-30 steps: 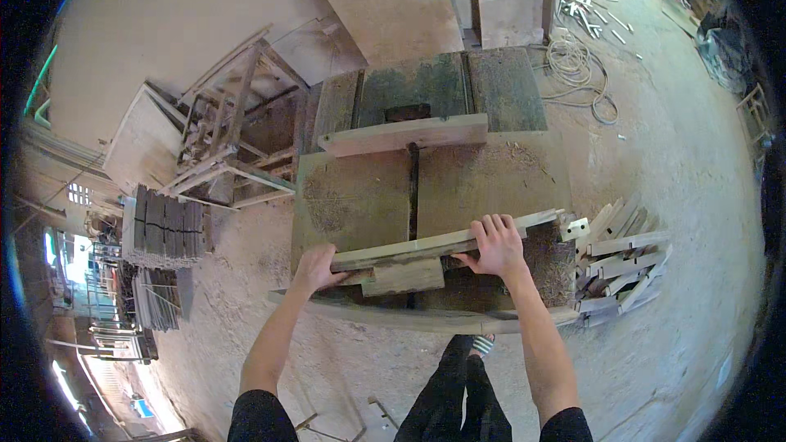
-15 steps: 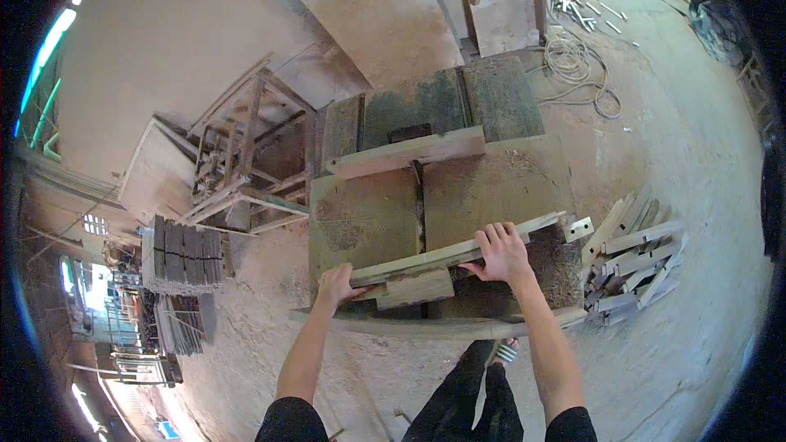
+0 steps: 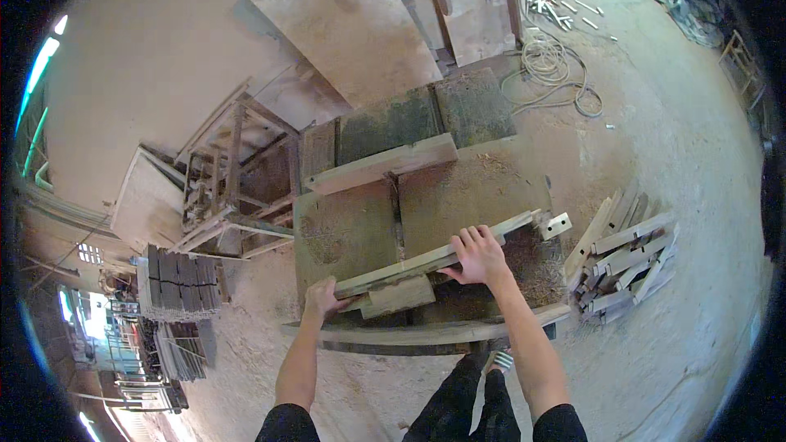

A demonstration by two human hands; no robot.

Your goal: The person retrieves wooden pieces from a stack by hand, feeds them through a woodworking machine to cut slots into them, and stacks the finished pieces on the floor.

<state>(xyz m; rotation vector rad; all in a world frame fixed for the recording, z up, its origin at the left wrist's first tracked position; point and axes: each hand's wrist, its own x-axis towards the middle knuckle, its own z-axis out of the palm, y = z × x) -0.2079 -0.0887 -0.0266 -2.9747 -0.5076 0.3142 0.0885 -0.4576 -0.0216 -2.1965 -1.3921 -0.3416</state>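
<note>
A long pale wooden strip (image 3: 426,260) lies across the near part of a dusty saw table (image 3: 352,233). My left hand (image 3: 324,298) grips the strip's left end. My right hand (image 3: 476,254) presses down on the strip right of its middle, fingers spread over it. A short wooden block (image 3: 399,296) lies just under the strip between my hands. A slot with the saw blade (image 3: 396,211) runs up the table's middle, just beyond the strip. A thick plank (image 3: 381,165) lies crosswise at the table's far side.
A heap of cut wooden pieces (image 3: 626,254) lies on the floor at right. A wooden frame rack (image 3: 233,176) and stacked dark slats (image 3: 176,286) stand at left. A coiled hose (image 3: 557,74) and large boards (image 3: 344,20) lie beyond the table. Sawdust covers the floor.
The view has shifted, so table and strip sit lower right in the picture. Both hands keep their hold on the strip; the strip looks slightly closer to the blade slot.
</note>
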